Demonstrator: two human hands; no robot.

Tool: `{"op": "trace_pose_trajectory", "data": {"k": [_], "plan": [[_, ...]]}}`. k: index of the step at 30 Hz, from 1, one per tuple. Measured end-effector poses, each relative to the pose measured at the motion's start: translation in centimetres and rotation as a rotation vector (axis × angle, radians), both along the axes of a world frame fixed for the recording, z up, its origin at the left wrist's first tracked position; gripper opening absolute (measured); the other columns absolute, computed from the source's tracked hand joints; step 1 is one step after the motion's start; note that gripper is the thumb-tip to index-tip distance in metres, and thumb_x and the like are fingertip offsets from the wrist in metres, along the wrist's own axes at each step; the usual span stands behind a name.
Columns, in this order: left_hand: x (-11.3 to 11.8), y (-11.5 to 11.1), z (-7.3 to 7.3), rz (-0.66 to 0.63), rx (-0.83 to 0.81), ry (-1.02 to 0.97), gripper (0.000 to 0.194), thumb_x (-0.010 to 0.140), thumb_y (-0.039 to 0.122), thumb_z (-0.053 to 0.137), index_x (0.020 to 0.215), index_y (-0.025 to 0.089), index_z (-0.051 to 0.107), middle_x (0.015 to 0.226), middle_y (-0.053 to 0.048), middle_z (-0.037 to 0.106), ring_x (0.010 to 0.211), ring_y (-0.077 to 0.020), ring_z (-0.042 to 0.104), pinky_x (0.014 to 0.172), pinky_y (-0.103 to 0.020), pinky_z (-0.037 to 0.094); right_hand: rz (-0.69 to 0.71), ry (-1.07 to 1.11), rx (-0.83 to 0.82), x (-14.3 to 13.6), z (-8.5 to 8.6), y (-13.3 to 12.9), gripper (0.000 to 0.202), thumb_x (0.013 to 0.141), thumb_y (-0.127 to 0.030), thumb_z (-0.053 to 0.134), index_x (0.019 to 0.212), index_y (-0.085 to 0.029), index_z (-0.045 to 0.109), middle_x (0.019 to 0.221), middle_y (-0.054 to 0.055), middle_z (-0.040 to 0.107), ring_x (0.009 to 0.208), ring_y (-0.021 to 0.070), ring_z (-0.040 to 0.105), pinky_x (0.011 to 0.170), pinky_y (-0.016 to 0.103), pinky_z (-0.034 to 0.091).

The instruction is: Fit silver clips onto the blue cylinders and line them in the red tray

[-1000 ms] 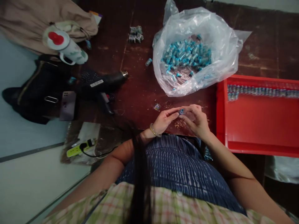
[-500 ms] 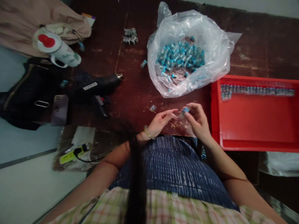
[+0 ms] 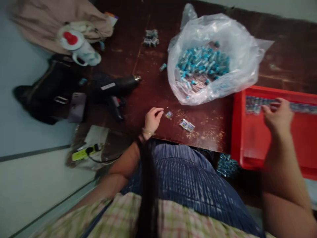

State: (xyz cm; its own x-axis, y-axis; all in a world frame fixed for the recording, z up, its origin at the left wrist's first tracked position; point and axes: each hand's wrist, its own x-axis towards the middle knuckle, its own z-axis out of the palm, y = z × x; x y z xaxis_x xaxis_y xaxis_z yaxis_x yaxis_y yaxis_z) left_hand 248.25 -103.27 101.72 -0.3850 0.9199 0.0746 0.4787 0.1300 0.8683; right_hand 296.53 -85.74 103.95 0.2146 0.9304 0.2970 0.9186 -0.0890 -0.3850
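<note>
My right hand point(image 3: 278, 114) reaches into the red tray point(image 3: 237, 132), its thumb and fingers closed around a small vial at the end of the short second row. The fingers mostly hide that vial. Small labelled vials point(image 3: 253, 109) stand packed along the tray's far side. On the table, my left hand point(image 3: 153, 119) holds nothing, its thumb and forefinger slightly apart, just left of a small printed label point(image 3: 169, 114). Further right lies a pair of printed labels point(image 3: 187, 125).
A clear plastic bag point(image 3: 244, 71) holds many blue-capped vials point(image 3: 204, 62); one loose vial point(image 3: 162, 67) lies beside it. Left are a heat gun point(image 3: 121, 85), phone point(image 3: 77, 107), black bag point(image 3: 47, 89) and mug point(image 3: 86, 53). Small pieces point(image 3: 151, 38) are clustered at the back.
My right hand has carried a blue-capped vial from in front of me right into the tray. My left hand has drawn back leftward, and the pair of labels is now uncovered. The view has shifted.
</note>
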Motion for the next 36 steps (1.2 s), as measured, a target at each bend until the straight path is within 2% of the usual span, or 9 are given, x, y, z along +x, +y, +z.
{"op": "trace_pose_trajectory", "data": {"k": [2,4,8,12,15,19,24,31,36], "plan": [[-0.4,0.2,-0.2,0.037,-0.009,0.277,0.007,0.097,0.018,0.073,0.097,0.017,0.08,0.11,-0.013,0.076,0.11,-0.0279,0.066,0.106,-0.043,0.051,0.159,0.16,-0.034,-3.2,0.4,-1.7,0.054,0.093,-0.019,0.083,0.145,-0.022,0.069,0.125,0.021,0.08,0.093,0.0189,0.077,0.081,0.034,0.058],[0.1,0.6,-0.6,0.004,-0.069,0.45,0.006,0.093,0.02,0.081,0.098,0.017,0.078,0.116,-0.015,0.073,0.116,-0.0319,0.063,0.108,-0.047,0.049,0.469,0.253,-0.047,-7.6,0.9,-4.8,0.046,0.097,-0.027,0.08,0.142,-0.029,0.071,0.127,0.015,0.08,0.1,0.0215,0.078,0.088,0.037,0.06],[1.7,1.2,-1.5,-0.085,-0.12,0.539,0.01,0.094,0.018,0.08,0.089,0.018,0.072,0.12,-0.014,0.069,0.117,-0.0328,0.06,0.104,-0.047,0.048,0.95,0.318,-0.126,-18.0,1.1,-10.7,0.028,0.102,-0.036,0.072,0.127,-0.026,0.076,0.122,0.011,0.081,0.104,0.0281,0.076,0.092,0.044,0.059],[0.9,0.8,-2.0,-0.103,-0.019,0.443,0.013,0.098,0.013,0.073,0.086,0.019,0.069,0.107,-0.011,0.069,0.107,-0.0276,0.062,0.101,-0.042,0.05,1.011,0.225,-0.213,-26.2,-0.9,-11.9,0.023,0.107,-0.028,0.06,0.119,-0.022,0.078,0.127,0.012,0.08,0.112,0.031,0.069,0.097,0.046,0.051],[-0.5,-0.2,-2.0,-0.095,0.04,0.397,0.014,0.102,0.011,0.064,0.098,0.018,0.075,0.11,-0.011,0.069,0.109,-0.0254,0.064,0.104,-0.039,0.052,0.973,0.093,-0.174,-29.5,-2.9,-11.1,0.025,0.108,-0.032,0.061,0.12,-0.02,0.08,0.134,0.014,0.076,0.119,0.0339,0.061,0.1,0.047,0.042],[-1.2,-1.8,-1.6,-0.174,-0.091,0.569,0.029,0.105,0.016,0.062,0.128,0.021,0.079,0.137,-0.015,0.068,0.125,-0.0294,0.062,0.111,-0.045,0.051,0.971,0.068,-0.119,-30.9,-4.7,-10.7,0.024,0.11,-0.034,0.061,0.109,-0.022,0.081,0.131,0.012,0.078,0.118,0.0318,0.056,0.104,0.047,0.035],[-0.8,-3.1,-0.7,-0.319,-0.26,0.825,0.05,0.109,0.029,0.06,0.158,0.03,0.063,0.169,-0.014,0.051,0.144,-0.0351,0.049,0.114,-0.053,0.048,0.947,0.089,-0.092,-31.0,-5.7,-10.8,0.022,0.109,-0.033,0.062,0.109,-0.022,0.08,0.128,0.01,0.079,0.115,0.0297,0.058,0.107,0.046,0.033],[-0.9,-3.1,-0.8,-0.333,-0.269,0.827,0.052,0.11,0.03,0.058,0.162,0.03,0.059,0.17,-0.014,0.05,0.146,-0.0347,0.048,0.115,-0.052,0.046,0.87,0.119,-0.094,-31.6,-5.9,-11.1,0.022,0.107,-0.032,0.062,0.101,-0.022,0.08,0.123,0.01,0.08,0.114,0.0298,0.059,0.108,0.048,0.032],[-1.0,-3.1,-1.1,-0.296,-0.182,0.664,0.047,0.103,0.024,0.07,0.149,0.027,0.07,0.165,-0.017,0.055,0.143,-0.0382,0.053,0.114,-0.057,0.046,0.892,0.28,-0.09,-30.1,-4.2,-10.3,0.023,0.108,-0.037,0.061,0.102,-0.026,0.081,0.121,0.009,0.082,0.111,0.0288,0.065,0.113,0.051,0.033]]}}
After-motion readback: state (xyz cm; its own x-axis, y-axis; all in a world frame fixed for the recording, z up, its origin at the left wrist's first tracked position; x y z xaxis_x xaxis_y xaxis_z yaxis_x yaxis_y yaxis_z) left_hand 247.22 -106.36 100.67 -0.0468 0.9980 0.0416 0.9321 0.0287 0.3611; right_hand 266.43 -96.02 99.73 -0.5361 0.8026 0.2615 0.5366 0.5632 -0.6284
